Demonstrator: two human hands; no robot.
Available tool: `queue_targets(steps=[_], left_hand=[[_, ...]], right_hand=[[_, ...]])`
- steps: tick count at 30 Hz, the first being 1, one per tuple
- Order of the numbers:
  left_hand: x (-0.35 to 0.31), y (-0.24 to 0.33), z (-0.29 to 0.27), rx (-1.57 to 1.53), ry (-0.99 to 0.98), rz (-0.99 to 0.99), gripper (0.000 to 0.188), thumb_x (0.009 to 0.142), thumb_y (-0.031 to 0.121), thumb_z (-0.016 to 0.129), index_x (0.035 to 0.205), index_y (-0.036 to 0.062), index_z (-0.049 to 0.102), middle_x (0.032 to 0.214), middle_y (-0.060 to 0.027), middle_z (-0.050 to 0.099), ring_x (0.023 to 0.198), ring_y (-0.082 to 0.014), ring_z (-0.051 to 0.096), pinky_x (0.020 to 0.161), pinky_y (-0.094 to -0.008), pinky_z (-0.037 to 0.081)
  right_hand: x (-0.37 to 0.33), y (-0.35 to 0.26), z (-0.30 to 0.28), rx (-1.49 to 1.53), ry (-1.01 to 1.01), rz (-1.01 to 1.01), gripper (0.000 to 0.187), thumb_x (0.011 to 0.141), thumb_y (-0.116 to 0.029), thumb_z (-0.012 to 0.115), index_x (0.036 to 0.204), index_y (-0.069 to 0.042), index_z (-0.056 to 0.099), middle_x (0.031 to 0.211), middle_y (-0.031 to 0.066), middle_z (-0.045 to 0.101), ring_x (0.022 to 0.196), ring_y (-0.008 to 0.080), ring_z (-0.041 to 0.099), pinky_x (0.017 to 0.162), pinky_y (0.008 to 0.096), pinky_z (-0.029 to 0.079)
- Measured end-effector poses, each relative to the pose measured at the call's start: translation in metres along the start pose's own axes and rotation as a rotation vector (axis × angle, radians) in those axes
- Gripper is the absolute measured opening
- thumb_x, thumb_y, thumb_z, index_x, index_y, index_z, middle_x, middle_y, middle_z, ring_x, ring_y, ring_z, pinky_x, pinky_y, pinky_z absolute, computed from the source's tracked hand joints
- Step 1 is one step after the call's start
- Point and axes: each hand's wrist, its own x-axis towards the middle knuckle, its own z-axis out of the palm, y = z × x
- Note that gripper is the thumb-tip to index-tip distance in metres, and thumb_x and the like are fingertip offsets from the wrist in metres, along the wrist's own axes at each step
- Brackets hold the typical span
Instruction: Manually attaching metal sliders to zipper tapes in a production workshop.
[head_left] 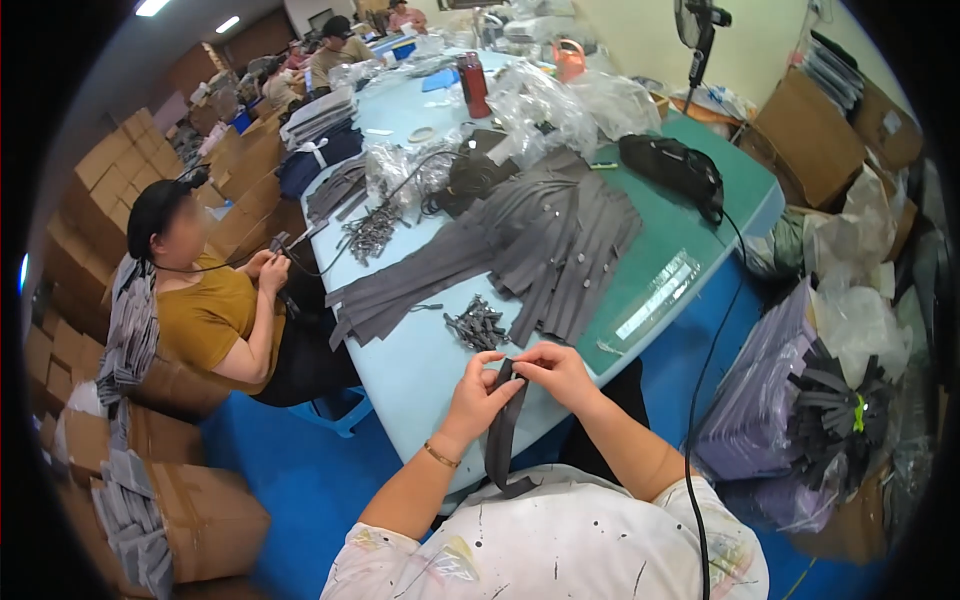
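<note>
Near the front edge of the table, a dark grey fabric strip [507, 425] hangs from my two hands down towards my lap. My left hand [480, 397] is closed on the strip close to its upper end. My right hand [556, 374] pinches that same end, fingertips almost meeting the left ones; any small part between them is too small to make out. Just beyond my hands lies a small heap of dark little pieces [476, 324]. Behind it, many similar grey strips [545, 235] are spread in a wide fanned pile.
A second heap of small pieces [372, 235] lies farther left. A black pouch [672, 172], a red bottle [472, 85] and clear plastic bags [535, 105] are on the table. At left sits a co-worker [215, 310]. A black cable [700, 400] runs down my right side; cartons [205, 520] stand lower left.
</note>
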Motion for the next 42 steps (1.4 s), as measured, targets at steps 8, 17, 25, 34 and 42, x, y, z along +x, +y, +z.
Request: queue_targets(steps=[8, 17, 25, 34, 42], left_hand=[[-0.001, 0.004, -0.005, -0.005, -0.270, -0.051, 0.017, 0.091, 0.018, 0.054, 0.094, 0.0019, 0.058, 0.075, 0.0022, 0.056, 0.069, -0.0044, 0.051, 0.060, -0.0200, 0.042], [0.001, -0.001, -0.008, -0.022, -0.185, 0.036, 0.014, 0.090, 0.015, 0.054, 0.096, 0.0018, 0.058, 0.078, 0.0048, 0.054, 0.068, -0.0016, 0.045, 0.058, -0.0178, 0.038], [0.002, -0.001, -0.007, 0.006, -0.288, -0.007, 0.021, 0.090, 0.012, 0.055, 0.107, -0.0003, 0.055, 0.084, 0.0026, 0.057, 0.074, -0.0026, 0.050, 0.066, -0.0180, 0.042], [0.018, -0.019, -0.015, 0.168, 0.039, 0.204, 0.050, 0.085, 0.010, 0.059, 0.129, 0.0052, 0.037, 0.086, -0.0035, 0.057, 0.071, -0.0072, 0.052, 0.067, -0.0214, 0.045], [0.020, -0.018, -0.017, 0.287, 0.091, 0.207, 0.041, 0.083, 0.007, 0.060, 0.122, 0.0053, 0.045, 0.078, -0.0023, 0.055, 0.065, -0.0077, 0.052, 0.060, -0.0211, 0.044]], right_hand=[[-0.009, -0.007, -0.013, 0.136, -0.162, -0.082, 0.005, 0.082, -0.007, 0.063, 0.084, -0.003, 0.064, 0.080, 0.0002, 0.057, 0.066, 0.0050, 0.051, 0.057, 0.0184, 0.040], [-0.020, -0.037, 0.020, 0.210, -0.050, 0.266, 0.013, 0.086, -0.018, 0.061, 0.087, -0.005, 0.062, 0.073, -0.0072, 0.053, 0.060, 0.0017, 0.041, 0.052, 0.0180, 0.033], [0.013, -0.031, 0.004, -0.094, 0.353, -0.250, 0.036, 0.085, -0.016, 0.062, 0.059, -0.005, 0.040, 0.059, -0.0055, 0.032, 0.058, 0.0048, 0.031, 0.050, 0.0245, 0.027], [0.157, -0.063, -0.131, -0.537, 0.476, -0.140, 0.041, 0.081, -0.027, 0.065, 0.057, -0.003, 0.042, 0.052, -0.0008, 0.038, 0.050, 0.0085, 0.034, 0.046, 0.0297, 0.029], [0.179, -0.045, -0.123, -0.904, 0.465, 0.171, 0.028, 0.068, -0.029, 0.072, 0.075, -0.003, 0.063, 0.071, 0.0088, 0.063, 0.074, 0.0198, 0.063, 0.064, 0.0311, 0.047]])
